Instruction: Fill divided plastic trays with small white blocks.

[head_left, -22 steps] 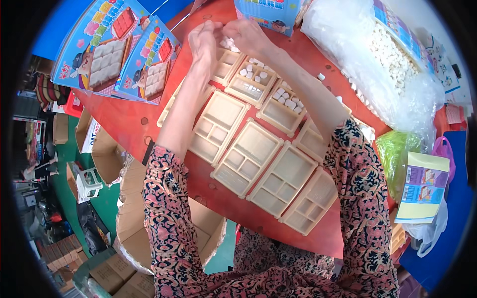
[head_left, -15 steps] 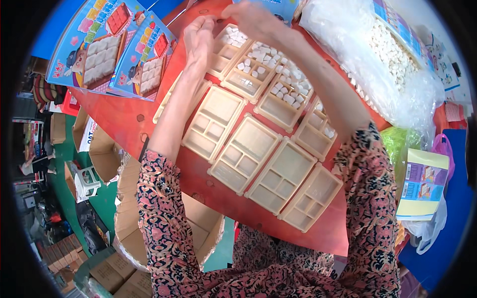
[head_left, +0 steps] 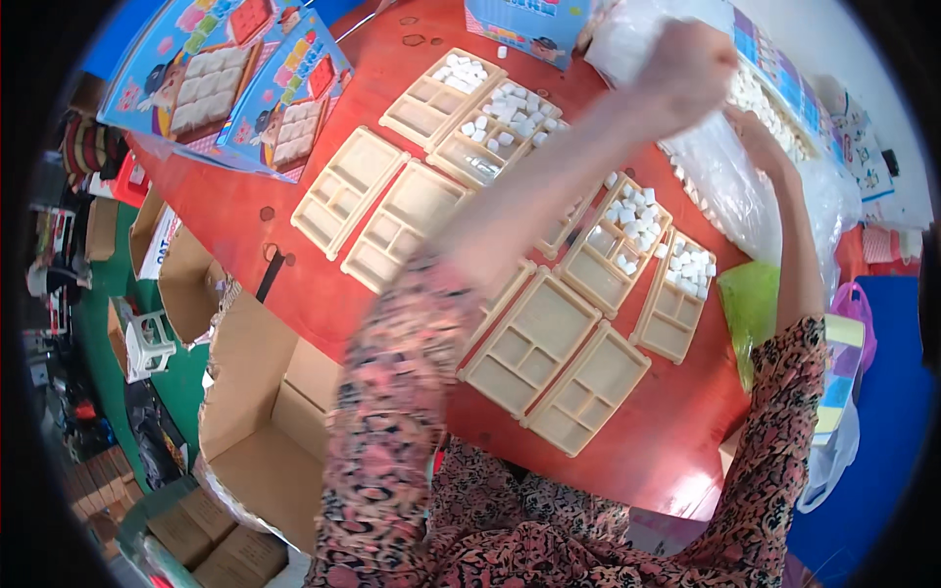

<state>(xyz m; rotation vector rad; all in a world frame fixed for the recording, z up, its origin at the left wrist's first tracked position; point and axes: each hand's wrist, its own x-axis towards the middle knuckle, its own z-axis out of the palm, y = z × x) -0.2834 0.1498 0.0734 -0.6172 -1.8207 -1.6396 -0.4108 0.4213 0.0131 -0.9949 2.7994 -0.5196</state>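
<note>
Two hands [head_left: 686, 73] at clear bag [head_left: 725, 186]; bag's length toward far right.

Compartmented trays [head_left: 534, 338] are laid side by side in rows across the tabletop [head_left: 314, 284]. Small blocks [head_left: 632, 216] are held in the trays toward the far and right side. A plastic bag of blocks [head_left: 725, 186] is placed at the right of the trays, with both hands [head_left: 686, 73] at it. Printed boxes [head_left: 235, 83] are set at the far left corner. An open carton [head_left: 260, 421] is stood below the tabletop's left edge.
</note>
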